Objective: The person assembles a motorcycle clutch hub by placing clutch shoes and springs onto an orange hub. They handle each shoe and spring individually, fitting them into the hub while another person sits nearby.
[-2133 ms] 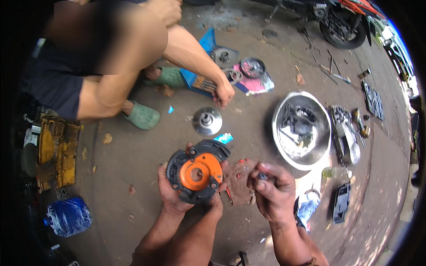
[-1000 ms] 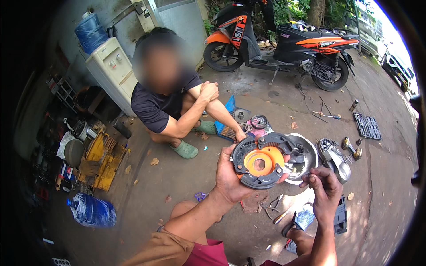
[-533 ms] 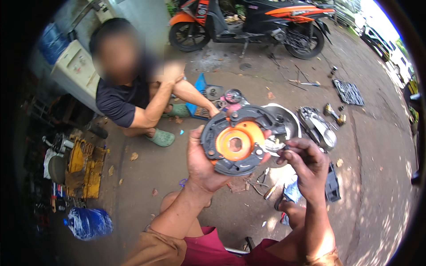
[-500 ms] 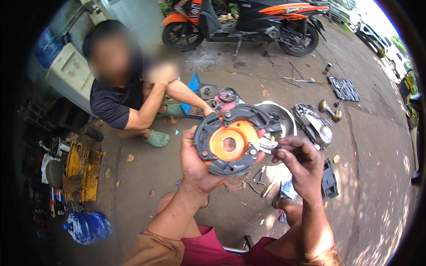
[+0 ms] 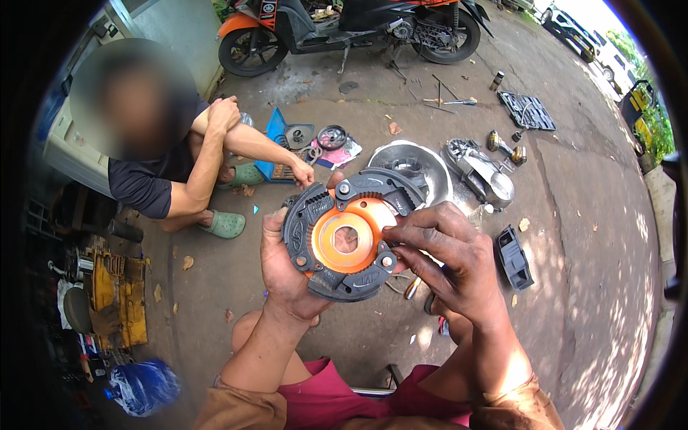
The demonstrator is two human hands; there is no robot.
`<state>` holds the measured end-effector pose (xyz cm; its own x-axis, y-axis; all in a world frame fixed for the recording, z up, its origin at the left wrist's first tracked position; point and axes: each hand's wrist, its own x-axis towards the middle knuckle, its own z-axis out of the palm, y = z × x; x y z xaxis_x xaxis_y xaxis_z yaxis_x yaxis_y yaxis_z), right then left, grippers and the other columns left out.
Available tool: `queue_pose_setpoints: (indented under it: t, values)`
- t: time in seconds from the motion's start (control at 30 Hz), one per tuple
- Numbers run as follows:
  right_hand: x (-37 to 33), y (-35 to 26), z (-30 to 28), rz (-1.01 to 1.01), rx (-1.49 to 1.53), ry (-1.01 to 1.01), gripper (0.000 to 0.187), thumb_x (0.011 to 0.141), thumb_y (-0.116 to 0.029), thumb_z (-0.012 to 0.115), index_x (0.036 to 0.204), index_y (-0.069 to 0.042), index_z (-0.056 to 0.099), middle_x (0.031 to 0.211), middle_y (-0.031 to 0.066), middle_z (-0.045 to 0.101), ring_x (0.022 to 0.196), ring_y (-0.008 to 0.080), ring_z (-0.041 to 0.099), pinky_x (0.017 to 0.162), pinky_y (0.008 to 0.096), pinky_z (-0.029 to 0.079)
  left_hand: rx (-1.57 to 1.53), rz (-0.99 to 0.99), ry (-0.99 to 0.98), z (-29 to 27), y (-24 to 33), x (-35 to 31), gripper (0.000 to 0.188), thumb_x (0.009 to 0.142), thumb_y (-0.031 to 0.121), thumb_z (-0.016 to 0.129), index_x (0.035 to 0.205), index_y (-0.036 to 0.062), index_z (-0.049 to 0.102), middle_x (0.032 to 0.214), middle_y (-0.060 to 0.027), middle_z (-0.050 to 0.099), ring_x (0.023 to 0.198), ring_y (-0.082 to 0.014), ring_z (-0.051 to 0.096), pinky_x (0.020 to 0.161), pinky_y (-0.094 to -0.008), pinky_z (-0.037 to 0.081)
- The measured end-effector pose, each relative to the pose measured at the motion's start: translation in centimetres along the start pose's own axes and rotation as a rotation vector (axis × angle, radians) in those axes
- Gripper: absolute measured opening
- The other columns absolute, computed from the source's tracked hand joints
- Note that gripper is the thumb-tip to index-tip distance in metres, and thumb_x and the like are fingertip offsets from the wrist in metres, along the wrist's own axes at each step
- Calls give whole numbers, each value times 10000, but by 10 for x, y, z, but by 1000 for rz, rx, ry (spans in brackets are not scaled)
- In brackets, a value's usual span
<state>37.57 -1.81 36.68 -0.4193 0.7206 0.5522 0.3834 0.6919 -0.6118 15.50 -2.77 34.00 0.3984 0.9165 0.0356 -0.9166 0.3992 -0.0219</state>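
Note:
A motorcycle clutch shoe assembly (image 5: 330,228), with an orange plate and black curved shoes on metal pins, is held up in front of me. My left hand (image 5: 283,279) grips it from the left and below, the thumb along its edge. At the right side of the clutch, my right hand (image 5: 459,254) has its thumb and fingers pinched together in the gap between two shoes, near a pin (image 5: 387,261). Whatever sits between those fingertips is hidden.
A person (image 5: 165,165) squats at the left, one hand (image 5: 302,173) beyond the clutch. Past it lie a metal basin (image 5: 443,179), an engine cover (image 5: 487,175), a blue toolbox (image 5: 276,129) and a black socket case (image 5: 527,111). A scooter (image 5: 344,36) stands behind.
My right hand has moved from beside the clutch to its right edge, fingers now between the shoes. The clutch has shifted slightly left, still in my left hand. The view has turned a little.

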Motion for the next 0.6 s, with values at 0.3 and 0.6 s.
queue_pose_setpoints:
  t: [0.3, 0.6]
  values:
    - [-3, -11, -10, 167, 142, -105, 372, 766, 55, 711, 1115, -55, 773, 1049, 99, 691, 903, 202, 694, 760, 324, 558, 112, -26, -63, -6, -4, 0, 729, 966, 524, 392, 1537, 72, 381, 1514, -171, 466, 1402, -361, 461, 1165, -529, 389]
    - [-1, -5, -9, 66, 45, -105, 307, 786, -22, 764, 1088, -79, 755, 1011, 56, 703, 877, 260, 660, 792, 368, 543, 119, -13, 52, -3, -4, -3, 734, 968, 529, 375, 1540, 70, 370, 1509, -178, 470, 1398, -371, 464, 1160, -531, 394]
